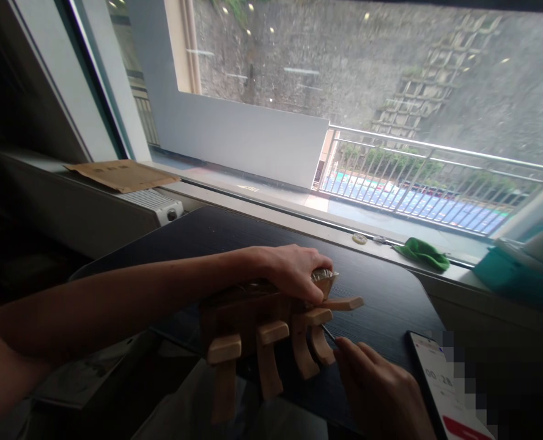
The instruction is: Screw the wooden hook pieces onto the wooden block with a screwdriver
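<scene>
A wooden model (pixel 262 333) with several peg-like legs sticking out lies at the near edge of a dark table (pixel 235 235). My left hand (pixel 292 269) rests on top of it, fingers curled over its upper side and a small metallic piece (pixel 324 276). My right hand (pixel 379 391) sits just right of the legs, fingers closed in a pinch on a thin dark tool (pixel 329 333) whose tip points at the legs.
A phone (pixel 441 385) with a lit timer screen lies at the right on the table. On the window sill are a green cloth (pixel 425 252), a small round object (pixel 359 238), a teal box (pixel 510 275) and cardboard (pixel 122 174) on a white unit.
</scene>
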`<state>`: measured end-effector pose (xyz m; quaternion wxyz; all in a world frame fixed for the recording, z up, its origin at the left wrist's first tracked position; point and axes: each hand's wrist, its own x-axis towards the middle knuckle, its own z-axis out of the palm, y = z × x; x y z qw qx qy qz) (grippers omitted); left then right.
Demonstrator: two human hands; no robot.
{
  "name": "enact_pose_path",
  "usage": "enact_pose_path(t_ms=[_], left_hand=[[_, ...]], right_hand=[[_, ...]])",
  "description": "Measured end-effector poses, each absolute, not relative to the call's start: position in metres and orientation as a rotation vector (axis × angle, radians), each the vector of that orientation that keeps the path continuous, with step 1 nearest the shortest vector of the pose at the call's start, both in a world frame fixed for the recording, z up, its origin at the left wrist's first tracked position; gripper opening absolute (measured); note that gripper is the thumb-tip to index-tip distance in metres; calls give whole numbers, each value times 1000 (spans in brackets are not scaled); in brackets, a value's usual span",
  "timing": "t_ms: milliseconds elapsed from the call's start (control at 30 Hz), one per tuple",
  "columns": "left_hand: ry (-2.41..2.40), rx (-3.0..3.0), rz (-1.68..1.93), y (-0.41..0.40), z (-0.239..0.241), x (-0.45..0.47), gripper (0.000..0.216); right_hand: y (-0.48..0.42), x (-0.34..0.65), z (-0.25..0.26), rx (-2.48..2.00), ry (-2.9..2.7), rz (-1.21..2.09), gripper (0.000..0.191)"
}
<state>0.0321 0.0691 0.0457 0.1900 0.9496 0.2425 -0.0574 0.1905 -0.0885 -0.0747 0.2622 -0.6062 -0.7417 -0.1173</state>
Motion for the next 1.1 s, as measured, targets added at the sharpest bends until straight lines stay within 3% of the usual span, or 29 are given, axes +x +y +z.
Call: enact_pose_path(t_ms=[133,200,333,567,800,1100], left_hand=[[668,2671,-152,68,46,32,53],[690,2660,-153,68,46,32,53],[725,2648,-157,70,44,33,55],[689,2660,-158,72,43,33,55],[676,2671,-138,73,42,32,53],[683,2679,-134,72,41,33,54]], right_hand=[[-83,198,-74,-1748,-1655,507,34],[-83,198,-73,-1767,-1603,559,34],[-89,193,-72,-1931,-1631,241,25],[-101,200,-78,-1766,-1739,283,21],[-101,200,-87,-1645,-2033,-403,22],[-107,199,-78,-1429,-2201,-820,34]])
